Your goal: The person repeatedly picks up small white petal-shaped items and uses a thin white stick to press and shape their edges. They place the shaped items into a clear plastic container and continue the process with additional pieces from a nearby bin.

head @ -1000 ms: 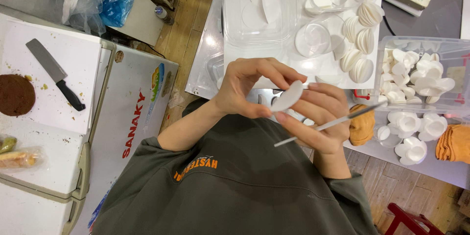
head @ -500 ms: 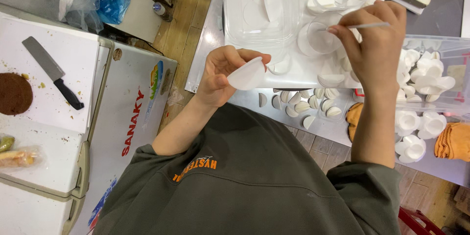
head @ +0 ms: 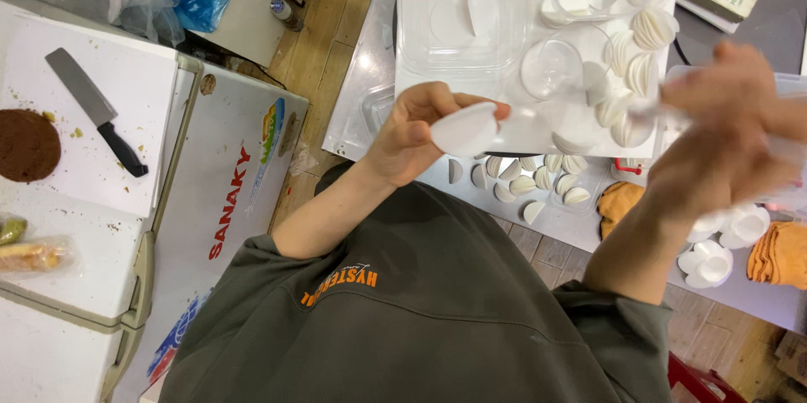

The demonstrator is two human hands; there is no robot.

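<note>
Holding a white folded disc (head: 464, 128) between thumb and fingers, the left hand (head: 416, 130) sits near the middle of the frame; the disc sticks out to the right of the closed fingertips, above the metal table (head: 361, 100). The right hand (head: 727, 138) is blurred at the right edge, and I cannot tell what it grips or how far it is closed. Behind both hands, in the upper middle, a clear plastic tray (head: 454, 8) contains more white discs (head: 639, 29).
</note>
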